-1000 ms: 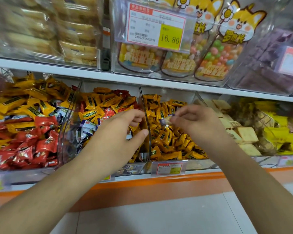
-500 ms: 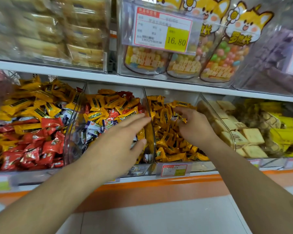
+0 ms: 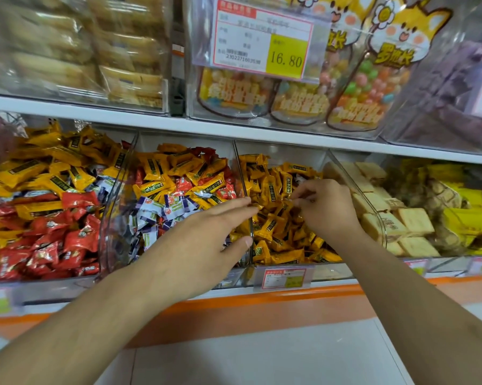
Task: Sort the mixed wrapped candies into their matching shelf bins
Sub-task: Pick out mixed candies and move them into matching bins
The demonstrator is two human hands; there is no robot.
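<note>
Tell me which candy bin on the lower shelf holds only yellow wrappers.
The third bin from the left, where the right hand is reaching. The two bins to its left also hold red and white wrappers mixed with the yellow.

You've got 2 hands in view: left hand [image 3: 195,243] and right hand [image 3: 327,209]. Lower shelf shows 4 clear bins w/ 3 clear dividers [image 3: 244,190] btwn them. Candies are too many to count; approx. 3 wrapper kinds: yellow candies [image 3: 273,187], red candies [image 3: 76,240], white-purple candies [image 3: 156,215]. Upper shelf: 3 jars of coloured sweets [image 3: 356,112], 1 readable price tag [image 3: 264,40]. Lower rail: 1 clear price label [image 3: 285,277], others blurred.
</note>
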